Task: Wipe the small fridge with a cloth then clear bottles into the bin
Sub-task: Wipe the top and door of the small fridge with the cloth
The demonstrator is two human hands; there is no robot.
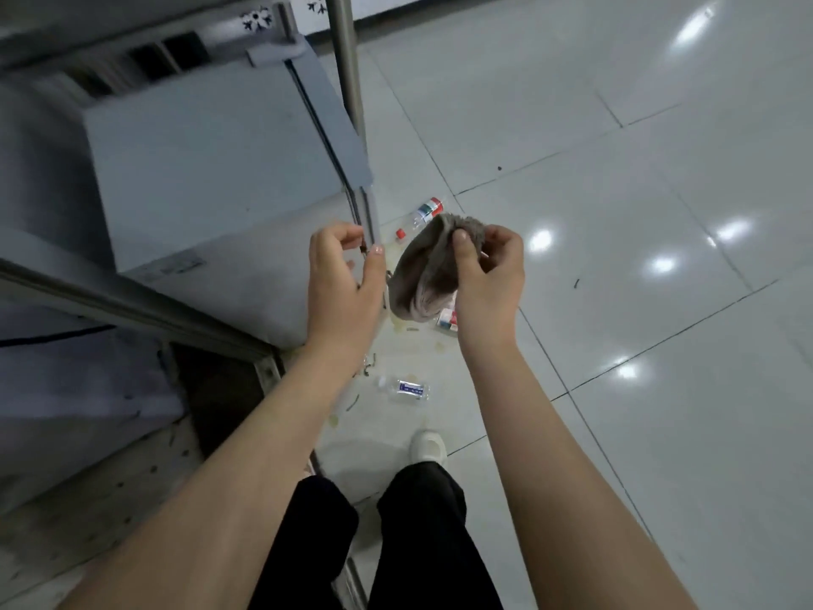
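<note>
Cloth (424, 268) hangs bunched from the right hand (486, 275), pinched at its upper edge, apparently for refolding. Left hand (341, 270) is half-curled, holding nothing, beside the small fridge (211, 169). Bottles (420, 217) lie on the floor (616, 213).

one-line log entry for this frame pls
stage: pre-wipe | right hand: holds cloth | left hand: empty, open | fridge: untouched | bottles: on floor

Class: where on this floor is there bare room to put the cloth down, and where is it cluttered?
Bare: the tiles right of the right hand. Cluttered: the strip beside the fridge, with a red-capped bottle, a blue-labelled bottle and stains.
</note>
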